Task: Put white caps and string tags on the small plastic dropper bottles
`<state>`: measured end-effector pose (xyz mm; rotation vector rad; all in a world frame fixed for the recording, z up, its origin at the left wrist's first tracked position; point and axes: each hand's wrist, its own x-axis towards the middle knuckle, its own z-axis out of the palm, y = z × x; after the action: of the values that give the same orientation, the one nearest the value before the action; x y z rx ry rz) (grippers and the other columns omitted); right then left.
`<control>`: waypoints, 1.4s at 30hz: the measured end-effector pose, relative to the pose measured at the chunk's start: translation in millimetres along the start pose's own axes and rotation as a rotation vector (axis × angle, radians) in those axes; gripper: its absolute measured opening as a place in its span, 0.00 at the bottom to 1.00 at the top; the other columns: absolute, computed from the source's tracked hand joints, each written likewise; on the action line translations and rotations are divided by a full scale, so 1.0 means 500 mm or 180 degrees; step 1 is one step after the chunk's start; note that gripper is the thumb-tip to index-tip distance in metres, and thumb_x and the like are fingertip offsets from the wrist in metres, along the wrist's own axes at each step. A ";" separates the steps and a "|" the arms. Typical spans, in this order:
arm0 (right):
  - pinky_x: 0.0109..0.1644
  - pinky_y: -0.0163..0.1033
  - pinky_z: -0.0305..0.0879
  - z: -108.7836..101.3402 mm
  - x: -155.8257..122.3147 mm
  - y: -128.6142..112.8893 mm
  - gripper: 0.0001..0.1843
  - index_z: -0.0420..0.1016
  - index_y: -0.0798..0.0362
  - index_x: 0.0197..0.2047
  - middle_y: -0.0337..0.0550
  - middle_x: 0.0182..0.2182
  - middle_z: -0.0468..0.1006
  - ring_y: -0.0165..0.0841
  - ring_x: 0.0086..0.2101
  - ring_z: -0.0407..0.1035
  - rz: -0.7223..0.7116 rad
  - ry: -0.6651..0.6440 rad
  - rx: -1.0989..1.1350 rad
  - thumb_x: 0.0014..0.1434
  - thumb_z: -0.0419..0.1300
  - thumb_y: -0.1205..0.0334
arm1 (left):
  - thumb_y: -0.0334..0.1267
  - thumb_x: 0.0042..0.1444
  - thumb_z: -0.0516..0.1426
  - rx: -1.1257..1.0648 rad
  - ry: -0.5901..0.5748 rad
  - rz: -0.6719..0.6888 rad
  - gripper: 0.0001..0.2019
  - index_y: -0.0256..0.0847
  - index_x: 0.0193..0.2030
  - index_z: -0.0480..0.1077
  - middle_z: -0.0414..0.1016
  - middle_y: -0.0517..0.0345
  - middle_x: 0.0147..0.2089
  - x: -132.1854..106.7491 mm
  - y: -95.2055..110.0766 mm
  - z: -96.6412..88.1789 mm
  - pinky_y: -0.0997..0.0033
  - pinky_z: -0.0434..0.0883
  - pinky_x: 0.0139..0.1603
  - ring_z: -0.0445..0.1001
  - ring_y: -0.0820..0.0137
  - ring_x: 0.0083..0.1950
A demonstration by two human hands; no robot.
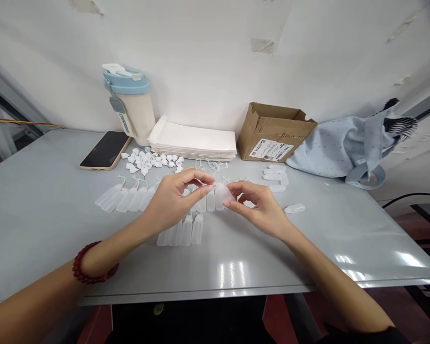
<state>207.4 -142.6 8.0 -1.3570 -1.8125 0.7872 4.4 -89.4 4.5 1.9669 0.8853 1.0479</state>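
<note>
Watching through the head camera, I have both hands meeting just above the centre of the frame, over the grey table [39, 215]. The small bottle [222, 193], translucent and pale, sits between them. My right hand [261, 205] grips its body with thumb and fingers closed round it, and my left hand [175, 198] has thumb and forefinger pinched shut at its left end. I cannot tell whether a cap is under that pinch, since the fingertips hide it. As I judge it, this work goes well with a light grip. The body looks soft enough to buckle, so the right hand should only steady it while the left fingertips work square to the neck. The bottle should stay low over the table so that a slip costs nothing. Just below the hands lies a cluster of bottles [186, 231], and a row of tagged bottles [125, 198] fans out to the left of centre. I would hold my wrists up, clear of both. A heap of white caps [152, 160] lies above the row, near a phone [105, 149] and a blue-lidded tumbler [132, 105] at upper left. A stack of white bags [193, 141] and a cardboard box [272, 134] stand against the wall. A few finished-looking bottles [275, 174] lie right of centre, and a blue cloth bag [347, 143] lies further right.
</note>
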 end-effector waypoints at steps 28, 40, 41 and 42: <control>0.36 0.38 0.71 0.033 -0.013 0.007 0.22 0.72 0.47 0.54 0.39 0.32 0.74 0.29 0.31 0.68 -0.0172 0.0141 0.0321 0.56 0.64 0.54 | 0.29 0.56 0.60 0.0347 0.0369 0.1022 0.04 0.41 0.35 0.75 0.79 0.57 0.38 -0.017 0.000 0.017 0.69 0.75 0.43 0.77 0.71 0.40; 0.31 0.36 0.69 0.041 -0.014 0.013 0.20 0.72 0.50 0.49 0.38 0.30 0.71 0.28 0.27 0.64 -0.0149 0.0290 0.0001 0.55 0.64 0.51 | 0.29 0.57 0.58 0.0553 0.0309 0.1135 0.04 0.39 0.38 0.72 0.78 0.55 0.37 -0.020 -0.009 0.029 0.70 0.75 0.40 0.76 0.71 0.37; 0.30 0.35 0.68 0.042 -0.014 0.013 0.21 0.71 0.50 0.49 0.38 0.30 0.71 0.27 0.26 0.63 -0.0120 0.0296 0.0016 0.54 0.65 0.51 | 0.30 0.57 0.58 0.0565 0.0289 0.1105 0.04 0.39 0.39 0.72 0.78 0.55 0.37 -0.021 -0.010 0.029 0.70 0.76 0.39 0.76 0.71 0.37; 0.29 0.35 0.67 0.043 -0.014 0.013 0.21 0.71 0.50 0.48 0.38 0.30 0.71 0.26 0.24 0.62 -0.0084 0.0304 0.0034 0.54 0.65 0.50 | 0.31 0.57 0.58 0.0592 0.0259 0.1089 0.05 0.38 0.40 0.72 0.78 0.54 0.38 -0.021 -0.011 0.030 0.70 0.76 0.39 0.76 0.71 0.37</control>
<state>194.0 -148.9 -10.2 -1.3387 -1.7461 0.7053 11.4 -99.3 -10.1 2.3023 0.7248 1.2841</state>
